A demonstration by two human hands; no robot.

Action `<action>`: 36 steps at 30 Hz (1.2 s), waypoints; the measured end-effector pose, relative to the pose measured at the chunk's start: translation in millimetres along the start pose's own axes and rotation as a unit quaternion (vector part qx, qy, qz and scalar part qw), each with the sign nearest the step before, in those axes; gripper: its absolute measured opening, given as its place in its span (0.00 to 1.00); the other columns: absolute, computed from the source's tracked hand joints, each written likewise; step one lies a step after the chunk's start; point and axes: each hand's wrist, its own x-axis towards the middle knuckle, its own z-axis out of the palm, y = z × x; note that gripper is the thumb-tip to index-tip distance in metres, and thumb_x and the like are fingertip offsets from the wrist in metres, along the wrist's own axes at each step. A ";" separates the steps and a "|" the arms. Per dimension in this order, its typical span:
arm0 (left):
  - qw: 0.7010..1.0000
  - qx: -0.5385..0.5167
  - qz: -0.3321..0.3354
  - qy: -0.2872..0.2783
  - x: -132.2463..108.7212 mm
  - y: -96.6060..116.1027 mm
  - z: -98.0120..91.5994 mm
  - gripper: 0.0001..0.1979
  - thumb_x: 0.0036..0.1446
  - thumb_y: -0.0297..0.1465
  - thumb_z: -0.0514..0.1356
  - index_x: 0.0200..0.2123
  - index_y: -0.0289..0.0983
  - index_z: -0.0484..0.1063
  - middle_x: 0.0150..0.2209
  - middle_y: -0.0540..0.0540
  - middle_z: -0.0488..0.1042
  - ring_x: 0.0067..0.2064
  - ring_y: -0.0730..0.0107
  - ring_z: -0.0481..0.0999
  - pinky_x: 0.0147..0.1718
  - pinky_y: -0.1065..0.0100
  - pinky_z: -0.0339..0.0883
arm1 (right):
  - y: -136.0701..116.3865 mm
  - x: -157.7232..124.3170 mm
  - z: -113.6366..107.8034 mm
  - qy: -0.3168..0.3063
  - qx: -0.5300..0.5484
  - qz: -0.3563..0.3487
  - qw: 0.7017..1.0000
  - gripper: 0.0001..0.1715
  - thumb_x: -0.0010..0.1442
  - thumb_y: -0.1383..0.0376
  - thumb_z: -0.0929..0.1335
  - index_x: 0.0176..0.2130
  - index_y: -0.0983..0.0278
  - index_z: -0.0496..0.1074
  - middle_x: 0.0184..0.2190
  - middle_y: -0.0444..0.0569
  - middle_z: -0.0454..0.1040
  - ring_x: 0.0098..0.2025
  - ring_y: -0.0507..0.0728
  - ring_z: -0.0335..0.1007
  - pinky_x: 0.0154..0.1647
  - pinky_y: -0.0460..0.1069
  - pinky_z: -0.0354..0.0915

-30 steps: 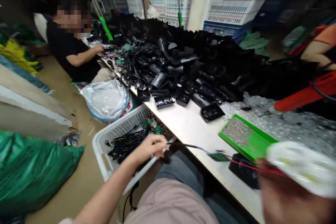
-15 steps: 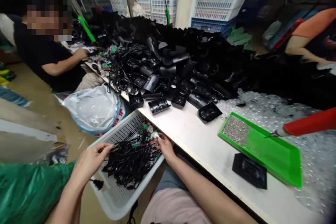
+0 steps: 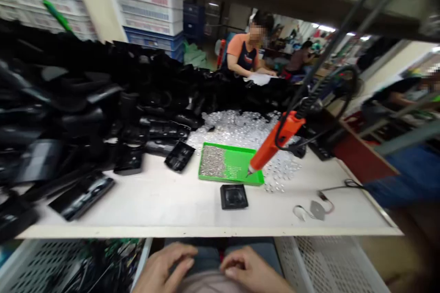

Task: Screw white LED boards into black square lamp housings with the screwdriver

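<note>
**Left hand (image 3: 165,268) and right hand (image 3: 247,270) empty, loosely curled above the lap**

No object is gripped by either hand; the fingers are slackly bent, and the hands are held close together over grey denim jeans (image 3: 209,252). A white workbench (image 3: 192,213) is stretched across the view beyond them, its front edge just above the hands; most of its left side is taken up by a large heap of black plastic housings (image 3: 103,96). Nearest to the hands, below the bench edge, a white perforated crate (image 3: 44,270) is placed to the left, just beside the left hand, and is filled with black cables (image 3: 99,270) and green circuit boards (image 3: 122,247); a second white perforated crate (image 3: 330,265) is set to the right. Clear plastic pieces (image 3: 240,130) are spread over the bench behind a green tray (image 3: 227,163), whose left end is covered with small metal parts (image 3: 212,161). An orange electric screwdriver (image 3: 275,142) is hung on a coiled black cord (image 3: 330,82), its tip over the tray's right corner. A square black housing (image 3: 233,197) is laid just in front of the tray; a small wired board (image 3: 318,209) is left near the right edge. Across the bench, a white sheet (image 3: 257,78) is handled by a co-worker in an orange top (image 3: 242,52).
</note>
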 end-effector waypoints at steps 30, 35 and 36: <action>0.970 -0.187 -0.007 0.153 99.3 104.6 51.7 0.18 0.62 0.37 0.55 0.53 0.40 0.71 0.41 0.45 0.78 0.40 0.66 0.77 0.40 0.66 0.71 | -54.4 20.2 -70.6 0.223 0.428 0.036 0.875 0.22 0.43 0.52 0.77 0.32 0.65 0.77 0.27 0.48 0.79 0.25 0.52 0.73 0.26 0.46 0.71; 0.906 -0.376 -0.144 0.134 102.5 106.9 47.5 0.21 0.54 0.45 0.62 0.42 0.34 0.75 0.32 0.46 0.78 0.33 0.68 0.74 0.35 0.68 0.68 | -49.7 24.2 -59.0 0.194 0.238 -0.009 0.952 0.19 0.54 0.51 0.71 0.36 0.64 0.79 0.29 0.50 0.80 0.27 0.55 0.75 0.31 0.51 0.74; 0.892 -0.401 -0.161 0.134 101.4 103.0 47.5 0.22 0.51 0.46 0.63 0.40 0.34 0.75 0.29 0.47 0.77 0.30 0.70 0.73 0.32 0.69 0.67 | -46.3 23.3 -64.2 0.223 0.153 -0.047 0.962 0.16 0.56 0.54 0.70 0.37 0.62 0.79 0.31 0.50 0.80 0.30 0.56 0.76 0.35 0.52 0.74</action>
